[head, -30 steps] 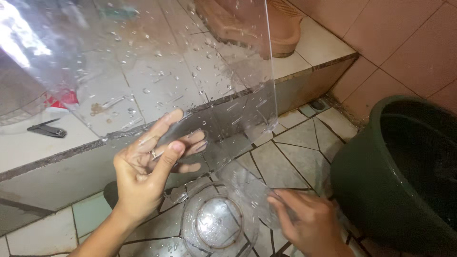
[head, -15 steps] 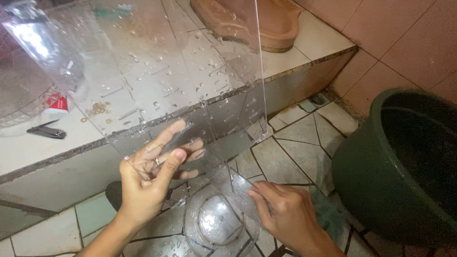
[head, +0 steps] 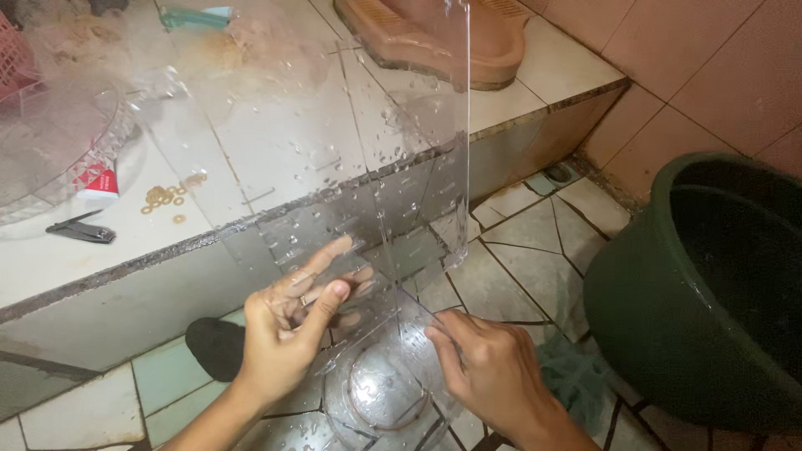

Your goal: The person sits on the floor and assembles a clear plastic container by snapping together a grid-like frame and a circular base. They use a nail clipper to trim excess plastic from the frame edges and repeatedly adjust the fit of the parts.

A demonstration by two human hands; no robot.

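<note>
L hand (head: 288, 330) is closed in a pinch on the lower edge of a wet clear plastic panel (head: 351, 159); thumb lies on the near face, fingers are seen through the sheet on the far face. Panel is held upright w/ long axis running up and away from L hand, toward the tiled ledge (head: 109, 250); its right edge stands near-vertical. R hand (head: 489, 376) sits low and to the right, fingers curled onto a smaller clear piece (head: 418, 330) just beside the panel's bottom edge; whether it's fully gripped can't be told. Both hands are close together, L hand nearer the big panel, R hand nearer the round clear container (head: 384, 397) on the floor tiles below. Farther out: dark green tub (head: 710, 292) at right, nail clipper (head: 81, 230) and small rings (head: 167, 198) on the ledge, tan sandal (head: 434, 38) at top
</note>
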